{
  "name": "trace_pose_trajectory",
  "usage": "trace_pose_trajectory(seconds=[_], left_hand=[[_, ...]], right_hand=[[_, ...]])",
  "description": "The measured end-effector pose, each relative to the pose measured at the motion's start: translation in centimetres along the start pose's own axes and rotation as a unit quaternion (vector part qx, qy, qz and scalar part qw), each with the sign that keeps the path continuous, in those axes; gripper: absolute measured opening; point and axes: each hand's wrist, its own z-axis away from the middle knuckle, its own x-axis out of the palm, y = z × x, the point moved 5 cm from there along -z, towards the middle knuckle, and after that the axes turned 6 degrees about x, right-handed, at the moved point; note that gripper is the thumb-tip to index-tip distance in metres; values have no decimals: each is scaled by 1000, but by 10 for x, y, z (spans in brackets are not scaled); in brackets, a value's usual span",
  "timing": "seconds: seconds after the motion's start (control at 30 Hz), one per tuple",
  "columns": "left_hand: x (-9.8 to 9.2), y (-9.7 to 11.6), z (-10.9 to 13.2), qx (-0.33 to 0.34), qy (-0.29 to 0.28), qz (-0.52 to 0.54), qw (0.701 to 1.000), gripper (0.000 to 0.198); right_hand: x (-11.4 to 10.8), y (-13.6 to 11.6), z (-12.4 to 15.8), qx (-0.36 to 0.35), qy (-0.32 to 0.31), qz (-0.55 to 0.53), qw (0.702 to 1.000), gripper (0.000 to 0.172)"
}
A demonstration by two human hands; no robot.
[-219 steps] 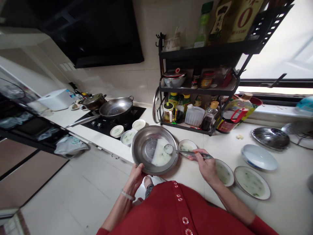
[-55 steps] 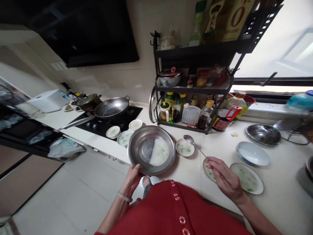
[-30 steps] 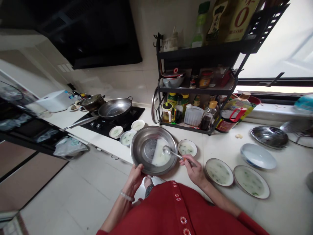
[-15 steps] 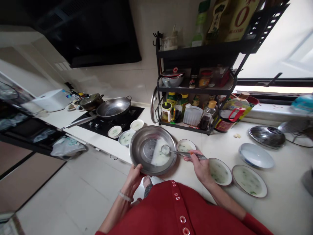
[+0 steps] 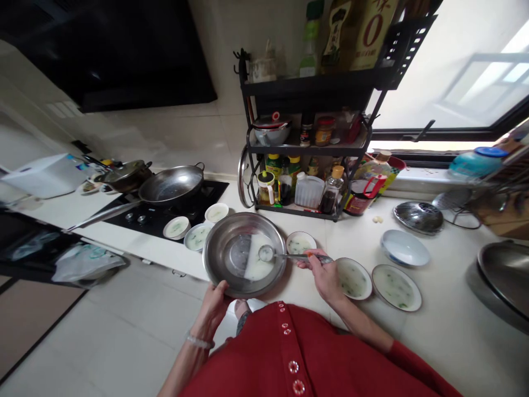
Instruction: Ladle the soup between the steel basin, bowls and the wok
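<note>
- From where I stand, the left hand point(image 5: 215, 300) is clamped on the near rim of the basin point(image 5: 219, 237), thumb on top; its other fingers are tucked beneath, out of sight.
- The basin lies just beyond those fingers, between the two hands, and it tilts: the soup point(image 5: 258, 267) pools toward the right fingers, leaving the opposite side bare.
- The right hand point(image 5: 324, 275) has its fingers closed round the handle of the ladle point(image 5: 289, 256), whose head reaches inward over the soup. I can't quite tell whether that head dips in or hangs above.
- Just past the right fingertips stands a bowl point(image 5: 313, 242), beside the basin, with soup in it. Outward from the right knuckles are a near plate point(image 5: 369, 286) and a far plate point(image 5: 417, 301), both holding soup too.
- Beyond the left fingers, past the basin, three cups point(image 5: 181, 237) stand close together, also filled.
- To my mind the left grip is the weak point: it holds one spot on the rim, so a slip could drop the basin level, slosh the soup and knock a cup.
- Too steep a tilt could spill soup toward the bowl.
- An overfull ladle could drip on the counter point(image 5: 330, 234), and a careless right elbow could jog the near plate.
</note>
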Motion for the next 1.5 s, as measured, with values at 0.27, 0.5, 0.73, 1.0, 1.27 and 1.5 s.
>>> trace_pose_trajectory(seconds=[0.27, 0.5, 0.73, 1.0, 1.27, 1.5], left_hand=[[1, 0, 1, 7, 0, -10, 1000, 21], [2, 1, 3, 6, 1, -8, 1000, 21], [0, 2, 3, 4, -2, 0, 1000, 21], [-3, 0, -1, 3, -9, -14, 1000, 19], [-2, 3, 1, -4, -9, -20, 1000, 21], [-2, 3, 2, -10, -2, -14, 1000, 19]], right_hand=[[-3, -7, -2, -21, 5, -4, 1000, 30], [-3, -14, -1, -33, -2, 9, 999, 29], [1, -14, 0, -35, -5, -8, 999, 31], [6, -16, 6, -26, -5, -2, 1000, 29], [8, -19, 8, -28, -12, -6, 1000, 27], [10, -20, 7, -27, -15, -6, 999, 24]])
